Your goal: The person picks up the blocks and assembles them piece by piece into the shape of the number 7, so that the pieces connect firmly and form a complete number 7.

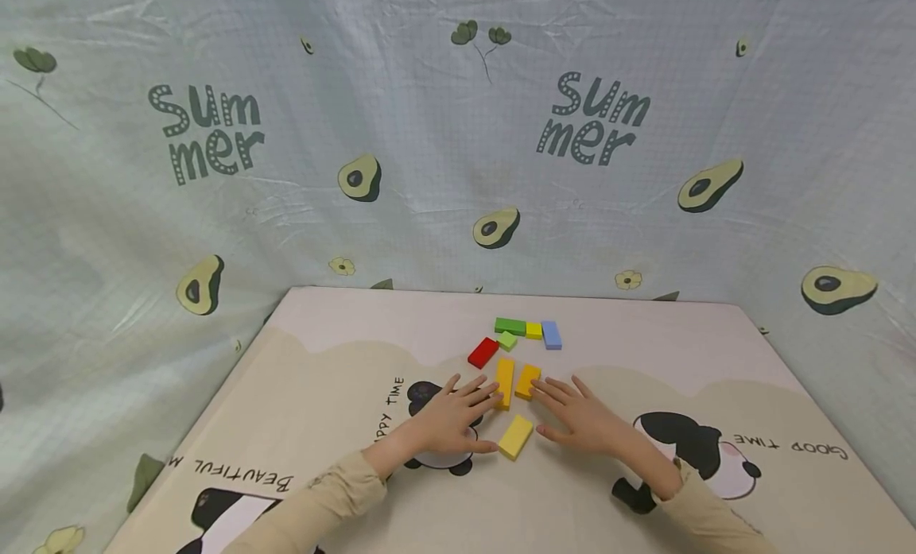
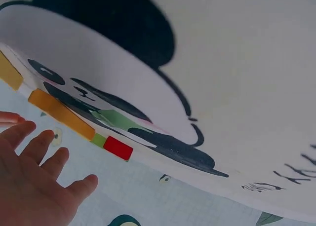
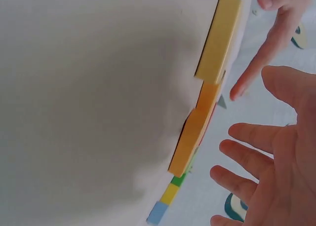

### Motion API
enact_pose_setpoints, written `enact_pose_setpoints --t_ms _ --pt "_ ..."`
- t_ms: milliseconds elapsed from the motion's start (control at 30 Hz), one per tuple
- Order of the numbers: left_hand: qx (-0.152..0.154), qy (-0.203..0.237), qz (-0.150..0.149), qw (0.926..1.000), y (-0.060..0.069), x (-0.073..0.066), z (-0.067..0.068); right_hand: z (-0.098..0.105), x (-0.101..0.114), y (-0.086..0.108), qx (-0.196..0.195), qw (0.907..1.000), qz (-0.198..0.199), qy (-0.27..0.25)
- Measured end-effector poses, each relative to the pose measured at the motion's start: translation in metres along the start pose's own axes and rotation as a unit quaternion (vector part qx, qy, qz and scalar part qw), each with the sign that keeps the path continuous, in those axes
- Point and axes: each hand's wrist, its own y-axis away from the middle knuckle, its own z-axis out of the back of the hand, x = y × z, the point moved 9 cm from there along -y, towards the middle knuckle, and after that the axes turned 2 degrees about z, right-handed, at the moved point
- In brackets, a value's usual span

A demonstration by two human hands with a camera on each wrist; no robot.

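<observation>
Both hands hover or rest by several small blocks, fingers spread. The left hand [image 1: 454,419] has its fingertips beside the long orange block [image 1: 504,384]; its thumb points at the yellow block [image 1: 516,437]. Near the shorter orange block [image 1: 528,381] are the fingertips of the right hand [image 1: 583,419]. In the left wrist view the left hand [image 2: 37,186] has spread fingers beside an orange block [image 2: 61,114]. The right wrist view has the right hand [image 3: 279,157] with nothing in it, beside the yellow block [image 3: 219,41]. Whether fingertips touch the blocks, I cannot tell.
Behind the orange blocks lie a red block [image 1: 483,353], a light green block [image 1: 506,341], a green block [image 1: 510,326], a small yellow block [image 1: 533,331] and a blue block [image 1: 551,335]. A printed curtain [image 1: 429,125] hangs behind the table [image 1: 343,315].
</observation>
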Motion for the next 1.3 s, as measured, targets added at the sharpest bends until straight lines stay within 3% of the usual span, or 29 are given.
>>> enact_pose_setpoints --t_ms 267,433,633,967,1300 --pt "0.019 0.009 0.018 0.9996 -0.002 0.002 -0.01 -0.01 0.021 0.003 0.014 0.9991 0.041 0.004" --pt "0.01 0.015 0.016 0.9997 -0.002 0.002 -0.008 -0.011 0.029 0.004 0.014 0.9986 0.048 0.02" --pt "0.019 -0.003 0.018 0.9996 -0.002 -0.002 -0.007 -0.009 0.04 0.006 0.01 0.9966 0.072 0.037" --pt "0.029 -0.003 0.02 0.9994 -0.001 -0.002 -0.003 -0.012 0.041 0.002 -0.013 0.9968 0.072 0.033" --pt "0.034 0.003 0.012 0.9994 -0.002 -0.002 -0.003 -0.011 0.045 -0.003 -0.004 0.9968 0.063 0.049"
